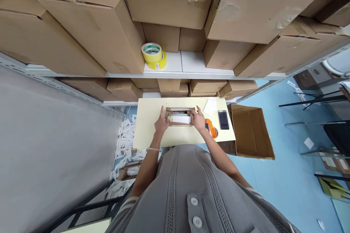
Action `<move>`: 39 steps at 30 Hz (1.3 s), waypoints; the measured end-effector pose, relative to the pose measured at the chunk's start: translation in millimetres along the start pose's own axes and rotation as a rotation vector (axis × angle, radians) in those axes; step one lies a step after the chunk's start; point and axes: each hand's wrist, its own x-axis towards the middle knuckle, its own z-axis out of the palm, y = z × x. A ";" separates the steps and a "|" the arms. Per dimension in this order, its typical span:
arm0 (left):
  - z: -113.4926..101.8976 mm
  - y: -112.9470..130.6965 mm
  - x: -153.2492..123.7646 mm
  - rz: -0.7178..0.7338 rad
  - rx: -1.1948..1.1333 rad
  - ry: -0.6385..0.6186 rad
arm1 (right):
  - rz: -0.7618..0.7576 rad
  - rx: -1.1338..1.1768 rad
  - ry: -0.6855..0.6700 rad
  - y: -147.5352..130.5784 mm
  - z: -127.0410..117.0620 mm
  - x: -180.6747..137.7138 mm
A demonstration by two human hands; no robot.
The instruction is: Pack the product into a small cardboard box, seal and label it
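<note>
On the table (153,131), both hands (161,123) (198,119) clasp a small box (179,117) beside an orange tape dispenser (210,127).

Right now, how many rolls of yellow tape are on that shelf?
2: both stacked on the white shelf, upper roll on the lower roll. Boxes may hide more.

The scene is evenly and brightly lit by soft, diffuse light; no hard shadows are cast on the pale tabletop (153,131). Faint glare is seen on the taped cardboard boxes (246,7) towards 1 o'clock. Strong wide-angle distortion is present: the shelf edge (175,75) is bowed, and lines at 3 and 9 o'clock are bent outward. The centre is rendered sharply, while one small dark patch (223,119) at its right is blurred.
</note>
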 end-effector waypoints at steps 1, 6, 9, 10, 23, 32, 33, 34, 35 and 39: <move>0.7 0.8 -1.4 0.012 0.016 0.007 | 0.001 -0.007 0.009 0.6 5.7 -8.6; 11.6 -2.4 -8.9 0.064 0.018 -0.013 | 0.022 0.016 -0.058 -0.6 34.5 -36.1; 20.5 -8.6 -9.9 0.094 -0.062 -0.011 | 0.059 0.049 -0.055 -5.1 43.5 -36.5; 23.0 -10.5 -9.8 0.100 -0.083 -0.005 | 0.066 0.057 -0.043 -6.4 45.0 -35.5; 24.1 -4.9 -17.7 0.078 0.032 -0.047 | 0.000 0.050 0.052 -8.5 54.2 -32.7; 42.0 24.0 -24.9 0.419 0.223 0.032 | -0.024 0.032 0.080 -4.3 61.0 -34.6; 45.7 25.5 -25.0 0.459 0.236 -0.003 | -0.026 0.028 0.080 -4.5 60.8 -34.5; 49.0 25.7 -24.7 0.479 0.247 -0.026 | -0.025 0.021 0.075 -5.1 60.2 -34.2; 51.7 24.8 -24.3 0.483 0.254 -0.038 | -0.021 0.013 0.065 -6.1 58.9 -33.8; 56.1 16.5 -21.3 0.472 0.246 -0.027 | -0.027 0.001 0.008 -6.1 47.9 -33.1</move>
